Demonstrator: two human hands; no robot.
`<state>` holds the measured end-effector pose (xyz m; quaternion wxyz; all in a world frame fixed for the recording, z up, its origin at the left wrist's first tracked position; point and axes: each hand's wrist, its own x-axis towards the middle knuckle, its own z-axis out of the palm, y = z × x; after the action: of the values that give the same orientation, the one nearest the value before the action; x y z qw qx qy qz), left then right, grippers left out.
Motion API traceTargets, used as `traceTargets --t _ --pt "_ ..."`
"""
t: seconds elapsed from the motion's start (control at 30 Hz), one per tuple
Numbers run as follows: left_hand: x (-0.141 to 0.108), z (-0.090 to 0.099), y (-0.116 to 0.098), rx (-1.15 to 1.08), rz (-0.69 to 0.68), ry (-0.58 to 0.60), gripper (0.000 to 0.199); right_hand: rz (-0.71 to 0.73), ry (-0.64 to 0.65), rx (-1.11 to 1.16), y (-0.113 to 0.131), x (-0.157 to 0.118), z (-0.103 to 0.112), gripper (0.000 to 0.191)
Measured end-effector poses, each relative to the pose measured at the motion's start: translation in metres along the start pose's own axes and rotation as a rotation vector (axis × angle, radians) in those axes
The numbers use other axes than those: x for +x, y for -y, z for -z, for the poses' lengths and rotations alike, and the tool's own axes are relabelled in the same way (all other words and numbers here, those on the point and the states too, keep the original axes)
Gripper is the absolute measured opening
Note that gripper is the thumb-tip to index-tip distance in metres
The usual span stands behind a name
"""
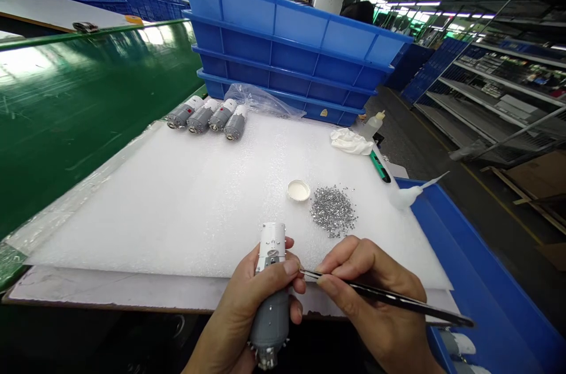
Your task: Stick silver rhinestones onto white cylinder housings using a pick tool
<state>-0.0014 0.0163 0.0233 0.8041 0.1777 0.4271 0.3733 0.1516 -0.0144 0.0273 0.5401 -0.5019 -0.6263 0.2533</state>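
Fingers of the left hand (248, 298) clamp a studded cylinder (271, 320), bottom centre; the right hand (381, 286) pinches tweezers (435, 309). Four similar cylinders (201, 120) lie upper left, silver bits (333, 210) still loose right of centre.

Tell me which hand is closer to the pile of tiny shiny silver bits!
Right: the right hand is just on the near side of the silver bits. The left hand is farther off, to their near left.

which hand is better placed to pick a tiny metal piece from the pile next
Probably the right hand: it holds tweezers and is nearer the pile; the left hand holds the grey cylinder.
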Motion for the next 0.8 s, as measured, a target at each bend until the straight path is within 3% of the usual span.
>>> traceTargets --t 0.2,0.37,0.53,0.8 --pt "0.006 0.011 0.002 0.012 0.021 0.139 0.042 -0.125 -0.031 0.084 -0.002 0.006 0.003 0.018" --pt "0.005 0.011 0.008 0.082 -0.042 0.188 0.048 -0.183 0.008 -0.159 -0.022 0.054 0.013 0.024" --pt "-0.005 0.008 0.008 0.190 -0.036 0.110 0.047 -0.205 0.105 -0.278 -0.046 0.092 0.005 0.023" --pt "-0.009 0.008 0.004 0.270 -0.068 0.021 0.033 -0.173 0.192 -0.419 -0.051 0.098 -0.007 0.025"
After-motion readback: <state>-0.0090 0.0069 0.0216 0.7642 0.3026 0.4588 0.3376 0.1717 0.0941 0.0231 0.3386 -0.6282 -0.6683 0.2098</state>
